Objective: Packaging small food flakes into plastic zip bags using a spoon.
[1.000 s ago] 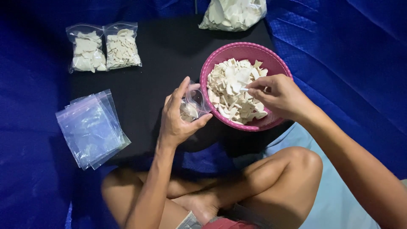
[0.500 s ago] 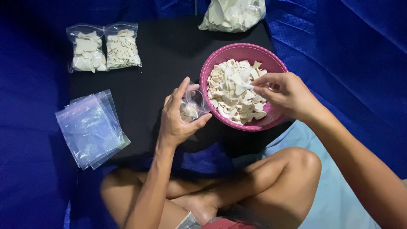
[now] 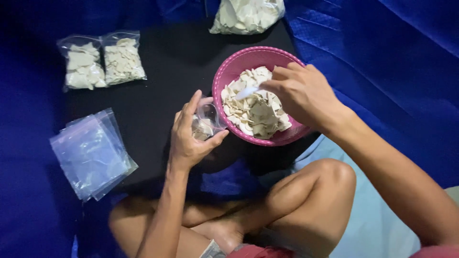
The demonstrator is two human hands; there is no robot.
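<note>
The person is sitting cross-legged at a low black desk (image 3: 158,71), looking down at a pink bowl (image 3: 229,71) that is standing on the desk's near right part. The bowl is holding a heap of pale, flat, broken chips (image 3: 258,112).

The left hand (image 3: 189,136) is closing around a small clear bag (image 3: 206,122), thumb on one side and fingers on the other, and is holding it upright with its mouth open, just beside the bowl's left rim. A few pale pieces are lying in the bottom of the bag.

The right hand (image 3: 301,93) is hovering over the bowl, fingers pinching together on a small white piece (image 3: 246,92), which looks like a little scoop or a chip; it is too blurred to tell which. The piece is pointing left, toward the open bag.

Left of the bowl, at the desk's near left edge, a stack of flat empty clear bags (image 3: 91,153) is lying. Farther from the person than the bowl, at the desk's far left, two filled bags (image 3: 103,62) are lying side by side, touching. Beyond the bowl, at the desk's far edge, a bigger clear sack (image 3: 246,15) of the same pale chips is resting. Blue sheeting (image 3: 382,57) is spreading all around the desk.
</note>
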